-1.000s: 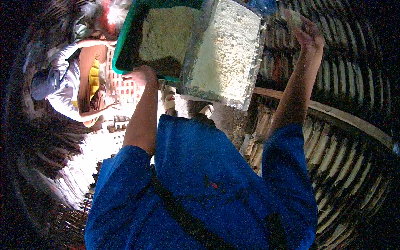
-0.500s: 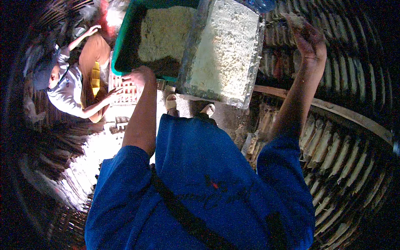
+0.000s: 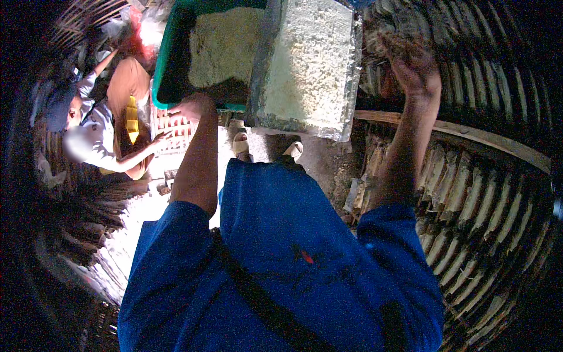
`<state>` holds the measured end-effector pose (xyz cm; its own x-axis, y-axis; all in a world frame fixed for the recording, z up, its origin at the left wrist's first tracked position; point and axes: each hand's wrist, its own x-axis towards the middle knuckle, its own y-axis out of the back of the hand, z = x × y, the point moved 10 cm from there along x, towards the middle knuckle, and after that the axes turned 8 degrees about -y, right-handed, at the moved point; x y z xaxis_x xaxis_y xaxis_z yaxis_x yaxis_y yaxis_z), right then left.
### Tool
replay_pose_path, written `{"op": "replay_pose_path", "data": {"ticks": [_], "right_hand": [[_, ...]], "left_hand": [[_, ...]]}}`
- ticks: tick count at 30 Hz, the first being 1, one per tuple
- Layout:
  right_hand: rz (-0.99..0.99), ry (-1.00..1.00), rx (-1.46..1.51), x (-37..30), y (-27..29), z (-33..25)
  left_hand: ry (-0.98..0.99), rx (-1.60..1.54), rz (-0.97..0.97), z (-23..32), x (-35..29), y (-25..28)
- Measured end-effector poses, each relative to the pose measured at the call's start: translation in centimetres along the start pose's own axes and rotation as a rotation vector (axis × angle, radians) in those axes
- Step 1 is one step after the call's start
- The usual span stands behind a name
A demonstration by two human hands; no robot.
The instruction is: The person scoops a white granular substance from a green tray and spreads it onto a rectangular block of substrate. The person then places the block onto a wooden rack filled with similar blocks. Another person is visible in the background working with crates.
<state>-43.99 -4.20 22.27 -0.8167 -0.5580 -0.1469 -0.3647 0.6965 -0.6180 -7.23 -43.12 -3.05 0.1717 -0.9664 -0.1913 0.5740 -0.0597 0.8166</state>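
My left hand (image 3: pixel 196 108) is at the near left corner of a green plastic tub (image 3: pixel 158 82), its fingers stretched leftward by the rim; glare washes out their tips. Inside the tub lies a layer of beige crumbly material (image 3: pixel 226 47). A rectangular tray lined with clear plastic (image 3: pixel 261 120) stands at the tub's right side, overlapping it. White, crumbly grain-like stuff (image 3: pixel 316 64) fills this tray, part of it in shadow. To the right of the tray, my right hand (image 3: pixel 415 67) is raised above dark slatted rows. Motion blurs its fingers, so what they hold, if anything, is unclear.
At the left a co-worker (image 3: pixel 102 129) sits low, one hand near a pale lattice crate (image 3: pixel 173 130). A wooden rail (image 3: pixel 469 134) curves along the right among rows of pale slats (image 3: pixel 487 205). My sandals (image 3: pixel 293 151) show below the tray.
My right hand has shifted left, closer to the tray, and is more blurred. The tub and tray sit slightly higher and further left in view. The co-worker's posture has changed slightly.
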Motion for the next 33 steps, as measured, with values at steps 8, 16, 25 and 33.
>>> {"op": "replay_pose_path", "data": {"ticks": [8,16,25,33], "right_hand": [[0.369,-0.047,0.071,-4.3,-1.5,3.5],[0.308,-0.071,0.287,-5.8,-1.6,3.8],[-0.084,-0.139,0.162,0.4,-4.1,0.6],[-0.652,-0.369,0.318,5.4,-4.4,-0.9]], "left_hand": [[0.016,0.048,0.028,-1.3,1.3,-0.9],[0.031,0.021,0.139,-3.4,3.4,-2.8],[-0.461,0.667,0.311,-2.1,4.5,-6.7],[-0.076,0.122,0.018,-2.9,3.3,-4.0]]}}
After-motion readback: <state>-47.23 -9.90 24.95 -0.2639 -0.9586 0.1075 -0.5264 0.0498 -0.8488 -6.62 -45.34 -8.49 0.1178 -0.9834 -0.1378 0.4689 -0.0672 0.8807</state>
